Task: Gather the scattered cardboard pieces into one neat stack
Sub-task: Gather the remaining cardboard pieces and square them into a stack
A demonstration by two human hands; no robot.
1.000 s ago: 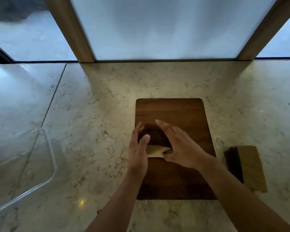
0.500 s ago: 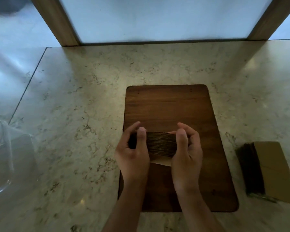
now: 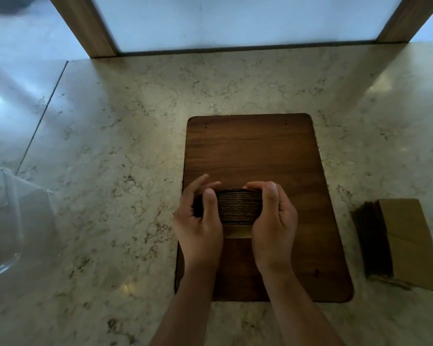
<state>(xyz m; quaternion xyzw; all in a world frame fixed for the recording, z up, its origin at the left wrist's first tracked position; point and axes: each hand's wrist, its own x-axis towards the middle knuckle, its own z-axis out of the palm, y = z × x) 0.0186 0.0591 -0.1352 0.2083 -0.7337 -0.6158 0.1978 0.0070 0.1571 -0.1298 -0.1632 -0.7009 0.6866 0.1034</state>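
Note:
A thick bundle of cardboard pieces (image 3: 238,206) stands on edge over the dark wooden board (image 3: 250,151), its layered edges facing me. My left hand (image 3: 200,221) grips its left end, thumb across the front. My right hand (image 3: 275,218) clamps its right end. One pale piece (image 3: 236,232) shows flat just below the bundle, between my wrists. A second stack of cardboard pieces (image 3: 400,242) lies on the counter to the right of the board, apart from both hands.
The board lies on a marble counter (image 3: 105,151). A clear plastic container (image 3: 3,221) sits at the left edge. Wooden window posts (image 3: 85,23) and frosted glass close off the back.
My hands went from reaching over loose cardboard to closing on both ends of the bundle and holding it upright. The camera tilted down and closer; the grip has hardly changed in the last half second.

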